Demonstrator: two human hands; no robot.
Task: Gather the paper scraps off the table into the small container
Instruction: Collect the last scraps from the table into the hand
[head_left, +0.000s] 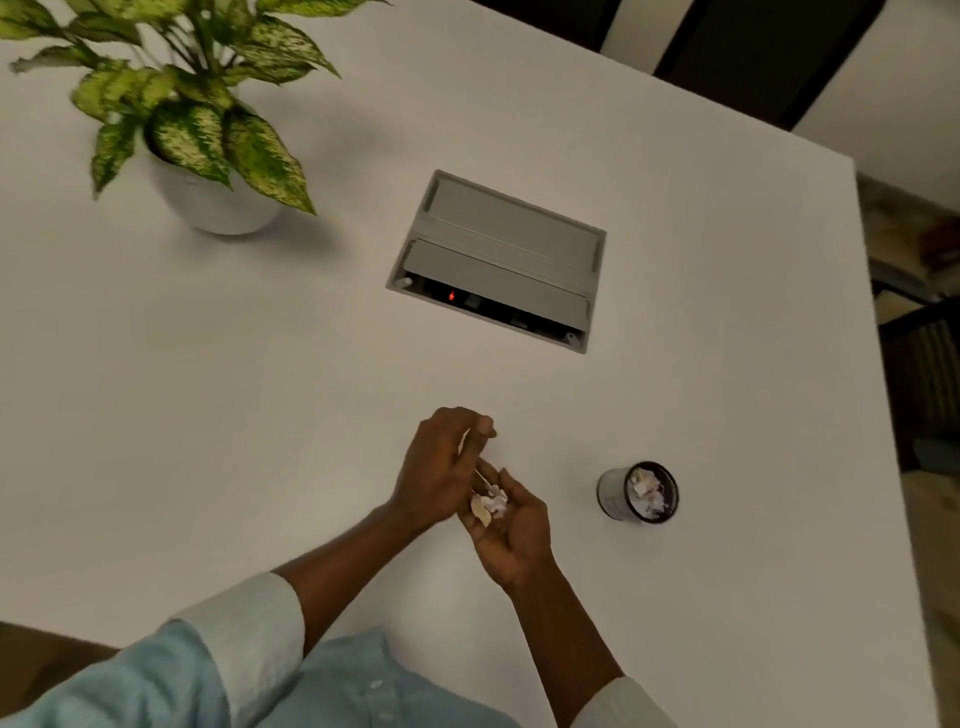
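Observation:
My right hand (514, 535) is cupped palm up over the white table (208, 415), holding a small heap of crumpled white and tan paper scraps (488, 505). My left hand (441, 467) is right beside it, fingers bent over the heap, pinching a thin scrap near the thumb. The small container (639, 492), a grey cylinder with a dark rim, stands to the right of my hands, apart from them. Several paper scraps lie inside it.
A potted plant (208, 156) with spotted green leaves in a white pot stands at the far left. A grey cable hatch (498, 260) with a red light is set into the table's middle. The table's right edge runs close to the container.

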